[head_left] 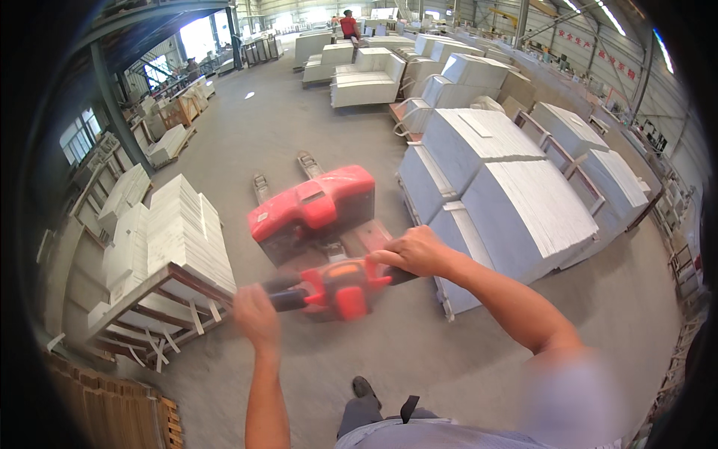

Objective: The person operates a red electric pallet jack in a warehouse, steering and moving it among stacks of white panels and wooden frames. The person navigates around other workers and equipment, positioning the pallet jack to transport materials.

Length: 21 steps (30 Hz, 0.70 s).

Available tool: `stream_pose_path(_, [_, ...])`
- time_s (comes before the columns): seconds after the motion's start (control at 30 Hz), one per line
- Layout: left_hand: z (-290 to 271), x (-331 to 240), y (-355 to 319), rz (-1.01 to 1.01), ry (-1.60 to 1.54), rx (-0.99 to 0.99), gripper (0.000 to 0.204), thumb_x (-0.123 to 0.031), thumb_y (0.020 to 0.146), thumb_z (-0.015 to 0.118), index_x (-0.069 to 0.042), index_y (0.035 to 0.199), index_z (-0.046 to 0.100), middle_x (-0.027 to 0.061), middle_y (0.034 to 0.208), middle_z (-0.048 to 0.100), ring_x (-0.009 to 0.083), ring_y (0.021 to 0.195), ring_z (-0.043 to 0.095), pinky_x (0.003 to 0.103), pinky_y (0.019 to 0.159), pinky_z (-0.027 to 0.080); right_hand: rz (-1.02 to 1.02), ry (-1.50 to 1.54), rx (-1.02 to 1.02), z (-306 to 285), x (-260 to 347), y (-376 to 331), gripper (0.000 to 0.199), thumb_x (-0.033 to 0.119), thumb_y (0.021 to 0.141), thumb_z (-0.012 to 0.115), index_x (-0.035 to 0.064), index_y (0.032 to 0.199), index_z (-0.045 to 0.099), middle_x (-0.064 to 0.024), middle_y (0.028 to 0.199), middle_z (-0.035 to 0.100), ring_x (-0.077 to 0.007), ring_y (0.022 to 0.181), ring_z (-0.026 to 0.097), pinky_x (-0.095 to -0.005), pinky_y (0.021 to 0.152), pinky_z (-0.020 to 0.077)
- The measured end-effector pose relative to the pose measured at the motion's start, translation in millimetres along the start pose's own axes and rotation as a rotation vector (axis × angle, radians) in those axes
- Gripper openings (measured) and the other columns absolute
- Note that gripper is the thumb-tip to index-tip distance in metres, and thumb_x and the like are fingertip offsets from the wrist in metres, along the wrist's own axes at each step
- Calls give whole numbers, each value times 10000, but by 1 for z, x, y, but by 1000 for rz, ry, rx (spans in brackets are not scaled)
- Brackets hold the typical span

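Note:
In front of me stands a red electric pallet truck, its two forks reaching away from me over the floor. Its control handle is red with black grips and an orange patch on top. My left hand, smeared by motion, is closed around the end of the left grip. On the other side my right hand wraps over the right grip, its fingers close to the red control head. Both arms are stretched forward.
Close on the right stand large stacks of pale stone slabs. To the left, more slabs lean on a wooden frame. Brown boards lie at lower left. A grey floor aisle runs ahead; far off is a person in red.

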<state>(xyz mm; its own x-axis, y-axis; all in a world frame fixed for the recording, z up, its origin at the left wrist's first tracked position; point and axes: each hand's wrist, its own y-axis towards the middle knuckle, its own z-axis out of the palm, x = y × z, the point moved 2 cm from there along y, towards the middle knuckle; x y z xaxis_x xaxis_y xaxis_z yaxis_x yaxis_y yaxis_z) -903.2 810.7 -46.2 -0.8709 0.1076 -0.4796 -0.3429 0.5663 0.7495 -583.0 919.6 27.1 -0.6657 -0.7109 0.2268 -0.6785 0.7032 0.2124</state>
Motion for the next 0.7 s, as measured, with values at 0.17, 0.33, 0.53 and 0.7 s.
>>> stream_pose_path(0.17, [41,8,56,58,-14,131,293,-140,984,532,-11,721,528,171,729,547,392,738,547,495,679,406,47,-1,-25,3,-51,63,637,657,938,491,123,675,718,-127,628,643,-351,604,628,-438,550,454])
stream_pose_path(0.33, [103,29,114,84,-64,112,295,-147,983,536,-12,720,530,179,726,546,402,739,543,501,679,404,48,-42,-24,4,-100,137,643,663,938,491,130,662,721,-165,583,585,-379,569,580,-450,534,438])
stream_pose_path(0.53, [183,64,184,14,-63,123,268,-153,996,511,13,791,559,214,805,571,433,769,547,509,701,416,-8,58,-60,4,-163,234,636,668,941,482,127,704,718,-160,604,604,-388,594,596,-467,558,456])
stream_pose_path(0.7, [249,88,249,-68,-112,118,256,-149,1004,483,32,849,577,227,839,586,444,816,558,503,722,431,14,26,-46,1,-211,318,628,665,941,482,130,735,737,-141,692,663,-373,678,648,-458,600,489])
